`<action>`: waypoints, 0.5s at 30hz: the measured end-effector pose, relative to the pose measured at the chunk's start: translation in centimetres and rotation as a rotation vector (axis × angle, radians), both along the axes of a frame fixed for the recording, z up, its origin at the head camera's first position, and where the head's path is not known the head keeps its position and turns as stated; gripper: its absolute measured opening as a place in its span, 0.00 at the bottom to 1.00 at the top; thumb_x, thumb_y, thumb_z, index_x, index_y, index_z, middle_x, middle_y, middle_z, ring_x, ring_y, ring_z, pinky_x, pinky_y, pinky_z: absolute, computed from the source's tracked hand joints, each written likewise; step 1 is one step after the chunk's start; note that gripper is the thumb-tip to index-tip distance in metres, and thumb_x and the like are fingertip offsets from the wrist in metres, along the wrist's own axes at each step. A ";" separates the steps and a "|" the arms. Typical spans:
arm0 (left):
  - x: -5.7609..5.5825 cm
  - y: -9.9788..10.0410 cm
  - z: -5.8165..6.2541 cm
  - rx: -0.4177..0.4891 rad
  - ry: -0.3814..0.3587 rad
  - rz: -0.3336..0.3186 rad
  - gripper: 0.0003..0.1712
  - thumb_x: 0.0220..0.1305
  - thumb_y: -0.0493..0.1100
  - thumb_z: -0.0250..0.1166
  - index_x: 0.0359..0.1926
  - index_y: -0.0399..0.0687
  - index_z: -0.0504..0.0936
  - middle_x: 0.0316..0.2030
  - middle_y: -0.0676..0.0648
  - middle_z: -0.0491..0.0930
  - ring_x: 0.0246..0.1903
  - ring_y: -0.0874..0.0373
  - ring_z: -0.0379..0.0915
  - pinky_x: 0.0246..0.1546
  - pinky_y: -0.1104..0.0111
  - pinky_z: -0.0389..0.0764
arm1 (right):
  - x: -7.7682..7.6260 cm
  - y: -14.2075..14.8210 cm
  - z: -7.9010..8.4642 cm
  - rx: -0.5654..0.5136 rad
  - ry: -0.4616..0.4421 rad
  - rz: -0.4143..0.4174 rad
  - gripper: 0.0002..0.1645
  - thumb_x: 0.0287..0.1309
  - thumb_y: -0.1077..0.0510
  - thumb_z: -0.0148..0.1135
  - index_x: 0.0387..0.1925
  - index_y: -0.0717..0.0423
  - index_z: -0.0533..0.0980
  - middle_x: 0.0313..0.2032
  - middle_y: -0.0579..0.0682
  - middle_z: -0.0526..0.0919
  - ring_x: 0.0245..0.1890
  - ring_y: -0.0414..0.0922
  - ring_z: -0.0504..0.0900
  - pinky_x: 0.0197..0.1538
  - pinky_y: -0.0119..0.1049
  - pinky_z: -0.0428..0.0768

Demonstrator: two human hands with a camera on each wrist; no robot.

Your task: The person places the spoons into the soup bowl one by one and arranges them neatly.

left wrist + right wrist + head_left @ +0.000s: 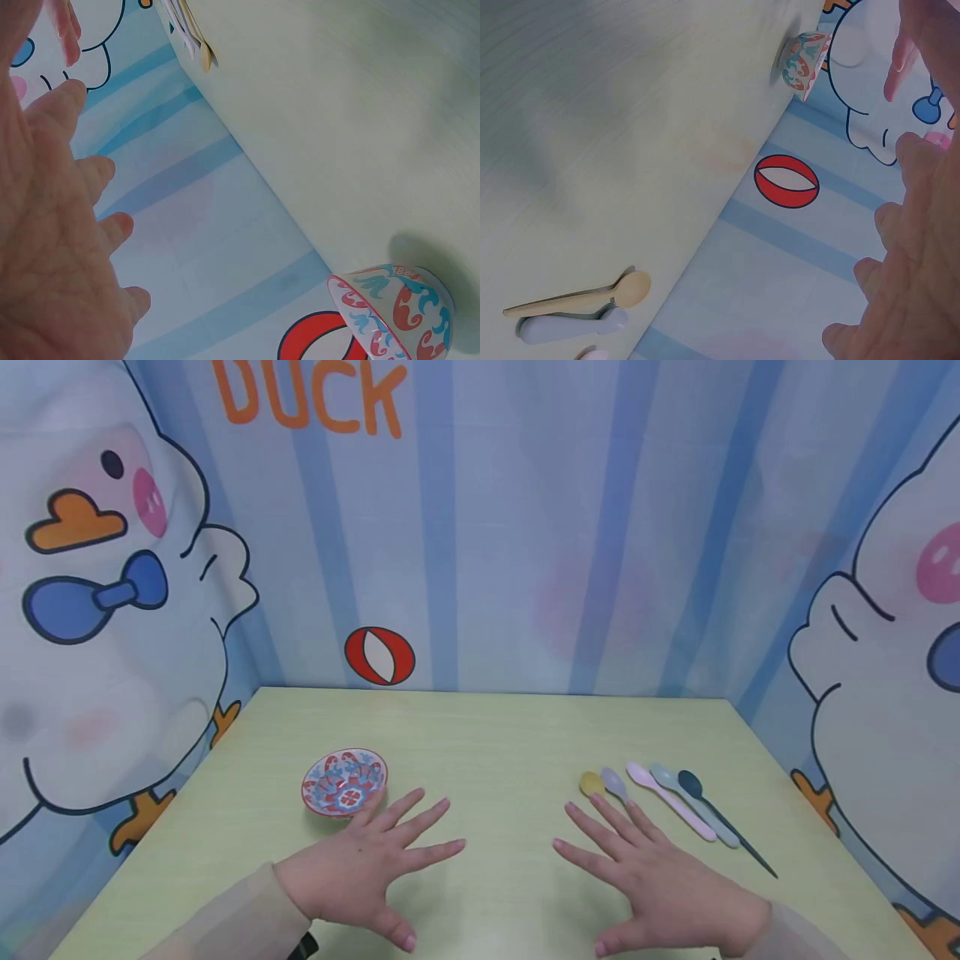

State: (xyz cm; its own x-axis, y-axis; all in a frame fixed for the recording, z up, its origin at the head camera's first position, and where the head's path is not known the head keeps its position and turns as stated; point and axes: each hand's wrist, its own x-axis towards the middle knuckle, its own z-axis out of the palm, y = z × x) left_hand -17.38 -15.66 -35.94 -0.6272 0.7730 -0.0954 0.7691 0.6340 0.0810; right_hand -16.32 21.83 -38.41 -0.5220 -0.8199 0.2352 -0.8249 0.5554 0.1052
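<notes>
Both hands hover above the table with fingers spread, holding nothing. My left hand [367,864] is just in front of a bowl [345,783] with a red and blue pattern, its fingers overlapping the bowl's near edge in the head view. My right hand [652,885] is nearest to several spoons on the right. These are a yellow spoon [592,784], a lavender spoon [613,782], a pink spoon [671,802], a pale blue spoon [694,803] and a dark teal spoon [727,821]. In the head view my right hand hides the handles of the yellow and lavender ones.
The light wooden table [480,735] ends at a striped blue curtain [510,527] printed with ducks, a red and white ball and the word DUCK. Curtain panels also flank the left and right sides.
</notes>
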 end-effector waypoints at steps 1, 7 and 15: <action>0.0 0.0 0.0 -0.001 0.000 0.001 0.56 0.44 0.75 0.65 0.74 0.73 0.52 0.76 0.51 0.38 0.73 0.41 0.33 0.64 0.35 0.38 | 0.0 0.0 0.0 0.000 -0.001 0.001 0.60 0.45 0.21 0.57 0.75 0.41 0.51 0.75 0.55 0.44 0.73 0.60 0.39 0.69 0.43 0.21; 0.0 0.1 0.0 -0.008 0.016 0.000 0.56 0.44 0.74 0.66 0.73 0.76 0.52 0.76 0.51 0.40 0.73 0.42 0.34 0.65 0.36 0.40 | -0.1 0.1 0.0 0.002 0.002 0.005 0.61 0.44 0.21 0.57 0.75 0.41 0.51 0.75 0.54 0.44 0.74 0.58 0.38 0.70 0.42 0.24; -0.1 -0.7 -1.0 0.118 0.008 0.059 0.50 0.51 0.72 0.64 0.73 0.68 0.57 0.74 0.50 0.50 0.72 0.43 0.43 0.66 0.40 0.45 | -0.3 0.6 -0.1 -0.060 -0.057 -0.069 0.51 0.51 0.28 0.62 0.71 0.46 0.62 0.70 0.51 0.61 0.69 0.51 0.59 0.71 0.40 0.51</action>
State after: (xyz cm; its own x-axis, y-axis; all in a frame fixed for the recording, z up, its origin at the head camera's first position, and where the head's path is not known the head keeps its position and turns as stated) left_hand -17.49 -16.36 -36.89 -0.6719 0.7406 -0.0008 0.7320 0.6642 0.1518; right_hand -16.62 22.43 -38.53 -0.5908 -0.7668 0.2510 -0.7882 0.6149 0.0235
